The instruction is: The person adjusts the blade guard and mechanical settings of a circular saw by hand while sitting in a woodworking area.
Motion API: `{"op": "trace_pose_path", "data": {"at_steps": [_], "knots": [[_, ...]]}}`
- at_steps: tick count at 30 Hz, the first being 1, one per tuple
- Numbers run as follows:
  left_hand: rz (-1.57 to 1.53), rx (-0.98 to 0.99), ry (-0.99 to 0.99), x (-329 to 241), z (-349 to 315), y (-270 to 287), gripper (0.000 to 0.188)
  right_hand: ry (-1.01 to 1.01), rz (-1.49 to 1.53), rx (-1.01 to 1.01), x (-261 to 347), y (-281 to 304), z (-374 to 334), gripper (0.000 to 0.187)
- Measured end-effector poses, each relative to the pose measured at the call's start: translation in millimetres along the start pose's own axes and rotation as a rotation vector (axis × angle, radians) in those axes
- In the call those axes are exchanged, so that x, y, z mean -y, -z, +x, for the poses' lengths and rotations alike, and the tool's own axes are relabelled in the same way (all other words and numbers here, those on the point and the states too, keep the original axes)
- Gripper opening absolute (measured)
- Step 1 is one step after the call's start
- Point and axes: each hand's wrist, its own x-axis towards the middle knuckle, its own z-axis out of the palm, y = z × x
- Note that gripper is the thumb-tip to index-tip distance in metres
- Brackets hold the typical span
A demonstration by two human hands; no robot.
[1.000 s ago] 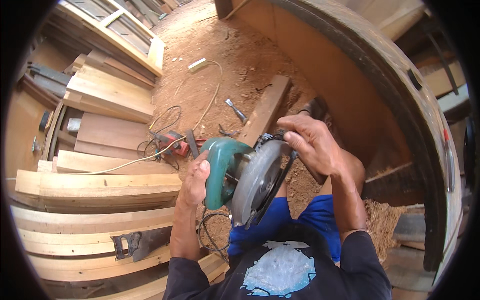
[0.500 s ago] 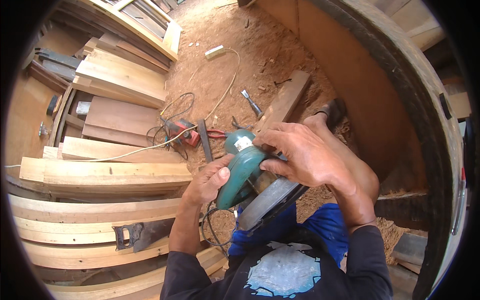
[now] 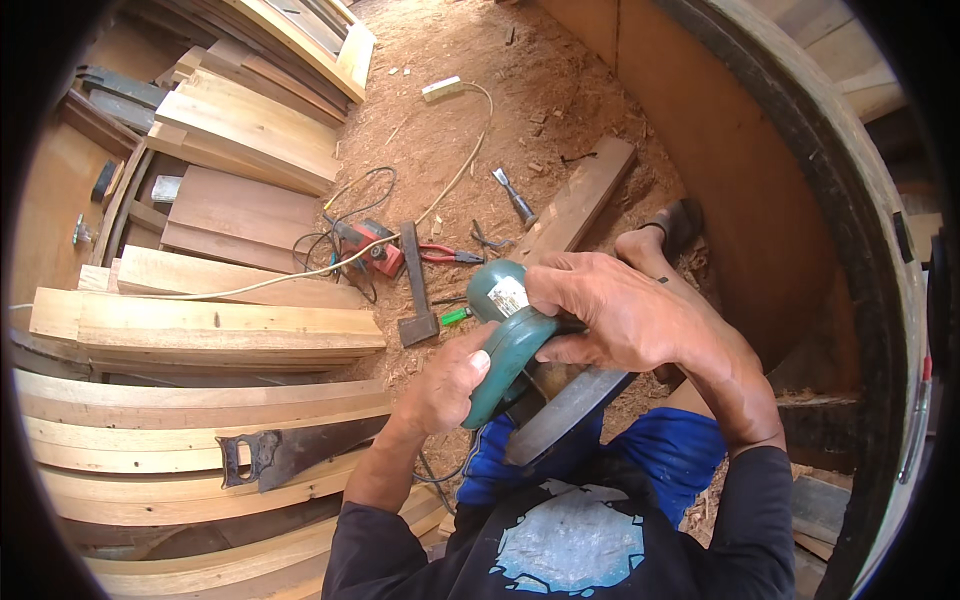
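Note:
A teal circular saw (image 3: 505, 360) is held over my lap, its rounded motor end pointing away from me. Around its looped handle curls my left hand (image 3: 447, 378), the thumb lying along the edge. My right hand (image 3: 625, 315) grips the saw from the other side, fingers bent over the housing near the motor. Below that hand, the grey guard (image 3: 565, 415) slants toward my blue shorts. The saw's blade and the inner side of its handle are hidden. Just beyond lie a hammer (image 3: 413, 285) and a green-handled screwdriver (image 3: 456, 316), touched by neither hand.
Red-handled pliers (image 3: 450, 255), a red power tool (image 3: 378, 250) and a chisel (image 3: 514, 196) lie on the sawdust-covered floor. Stacked boards (image 3: 200, 330) fill the left, with a handsaw (image 3: 300, 452) on top. A curved wooden panel (image 3: 720, 150) stands at right. A cord runs to a power strip (image 3: 442, 89).
The saw and both hands have shifted slightly right and tilted in view. The hammer's head and the green screwdriver have come into sight beside the saw. Both hands keep their grip.

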Motion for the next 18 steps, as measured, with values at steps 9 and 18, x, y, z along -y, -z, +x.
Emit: {"op": "trace_pose_path", "data": {"at_steps": [9,18], "knots": [[0.145,-0.04,-0.11,-6,4,-5,0.066,0.059,-0.024,-0.064,9,-3,-14,0.041],[0.149,0.01,-0.132,-2,7,-1,0.065,0.102,-0.048,-0.103,19,0,-16,0.038]]}}
